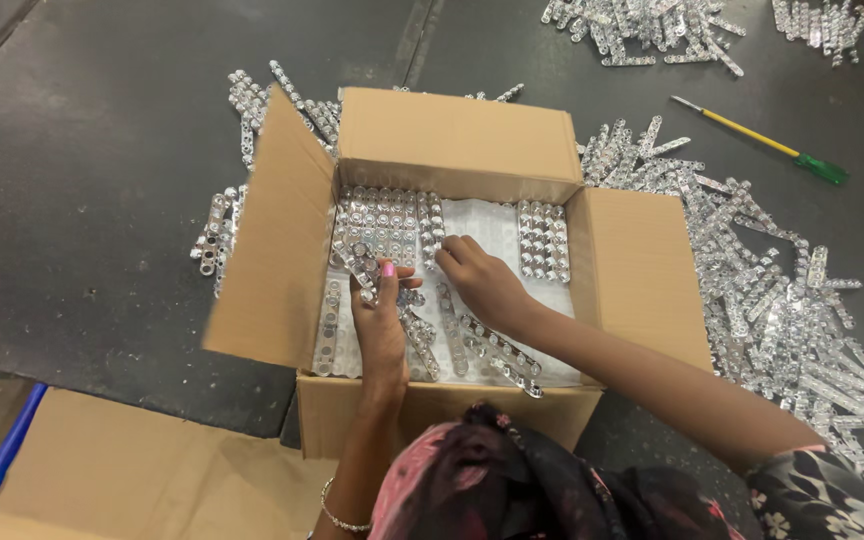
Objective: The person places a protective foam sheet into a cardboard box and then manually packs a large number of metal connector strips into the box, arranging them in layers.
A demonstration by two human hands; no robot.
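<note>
An open cardboard box (452, 140) stands on the dark table, lined with a white sheet (492, 225). Rows of clear plastic strips with round studs (382, 218) lie flat at the box's back left, and another block of strips (544, 240) lies at the back right. My left hand (380, 325) holds a small bundle of clear strips (360, 262) just in front of the left rows. My right hand (482, 282) has its fingertips curled on the lower end of an upright strip (435, 232) beside those rows. Loose strips (497, 352) lie under both wrists.
A large heap of the same clear strips (762, 300) spreads right of the box, with smaller heaps at the left (220, 232) and the far top (642, 25). A yellow tool with a green handle (764, 141) lies at the back right. Flat cardboard (122, 470) sits below the table edge.
</note>
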